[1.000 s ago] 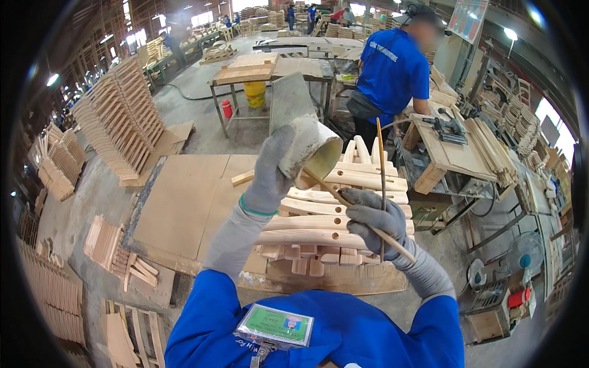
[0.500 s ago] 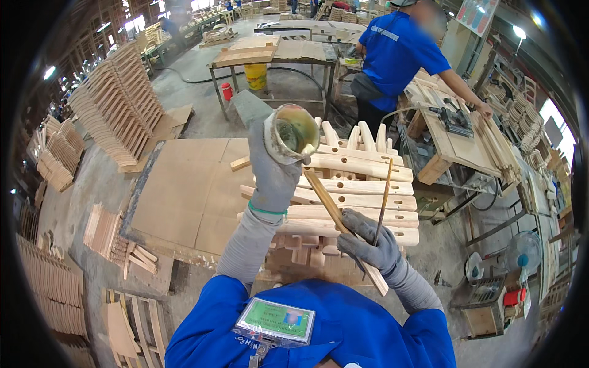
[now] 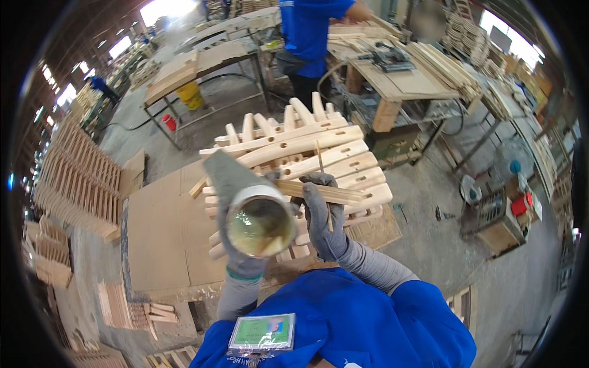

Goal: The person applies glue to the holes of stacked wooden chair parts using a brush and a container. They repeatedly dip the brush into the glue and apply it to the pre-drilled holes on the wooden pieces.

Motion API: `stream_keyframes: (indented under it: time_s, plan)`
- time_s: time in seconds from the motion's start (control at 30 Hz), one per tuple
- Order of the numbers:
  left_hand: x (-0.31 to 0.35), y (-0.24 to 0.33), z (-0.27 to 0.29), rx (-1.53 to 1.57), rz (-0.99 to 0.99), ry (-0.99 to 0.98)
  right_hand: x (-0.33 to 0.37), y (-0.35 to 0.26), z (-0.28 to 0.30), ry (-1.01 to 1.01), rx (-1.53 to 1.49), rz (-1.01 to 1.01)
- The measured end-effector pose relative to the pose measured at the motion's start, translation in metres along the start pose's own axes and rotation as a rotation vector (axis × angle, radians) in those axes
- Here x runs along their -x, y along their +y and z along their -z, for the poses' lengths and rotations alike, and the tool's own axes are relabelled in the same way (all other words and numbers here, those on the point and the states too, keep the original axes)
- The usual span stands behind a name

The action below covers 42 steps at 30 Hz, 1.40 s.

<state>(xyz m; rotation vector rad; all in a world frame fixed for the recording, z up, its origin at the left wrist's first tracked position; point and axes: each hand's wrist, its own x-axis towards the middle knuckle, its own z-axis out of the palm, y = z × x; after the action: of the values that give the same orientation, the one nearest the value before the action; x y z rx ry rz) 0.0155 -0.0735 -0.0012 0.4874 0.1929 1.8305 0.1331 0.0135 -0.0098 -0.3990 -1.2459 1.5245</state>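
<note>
My left hand (image 3: 244,265), in a grey glove, is closed round a round pot (image 3: 261,227) of cloudy yellowish liquid, its mouth toward me. A grey-green tapered piece (image 3: 226,175) sticks out beyond the pot; whether it is part of it I cannot tell. In my gloved right hand (image 3: 326,224) are a flat wooden strip (image 3: 331,192), lying crosswise with its left end close to the pot, and a thin stick (image 3: 319,154) pointing up. Beneath both hands lie stacked curved wooden slats (image 3: 353,164) with drilled holes.
Cardboard (image 3: 165,227) covers the bench left of the slats. Tall stacks of wooden parts (image 3: 80,178) stand at the left. Ahead, a co-worker in blue (image 3: 307,30) is beside a table (image 3: 392,83) carrying a power tool. A fan (image 3: 512,161) stands at the right.
The pot has come down and nearer to me. My right hand has risen, and the strip in it has turned from slanting to nearly level. The whole view has swung to the right.
</note>
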Motion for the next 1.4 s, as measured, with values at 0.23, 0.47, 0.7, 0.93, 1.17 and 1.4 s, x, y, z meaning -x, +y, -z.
stream_keyframes:
  time_s: [0.23, 0.47, 0.7, 0.93, 1.17, 1.4]
  plan:
    - [0.000, -0.014, -0.025, 0.130, -0.072, 0.339, 0.008, 0.002, 0.010, -0.192, 0.311, 0.066]
    - [0.010, 0.025, 0.004, -0.165, -0.299, 0.201, -0.007, -0.029, 0.081, -0.047, 0.225, 0.007]
    - [-0.004, -0.002, 0.006, -0.403, -0.459, 0.435, 0.004, -0.077, 0.068, -0.103, 0.068, -0.064]
    - [0.001, -0.010, 0.005, -0.320, -0.486, 0.076, 0.020, -0.047, 0.052, -0.322, 0.169, 0.198]
    - [0.010, -0.012, 0.030, -0.542, -0.680, 0.116, 0.045, -0.044, 0.046, -0.498, 0.256, 0.389]
    - [0.009, -0.008, 0.015, -0.534, -0.629, 0.258, 0.052, -0.031, 0.038, -0.244, -0.068, 0.164]
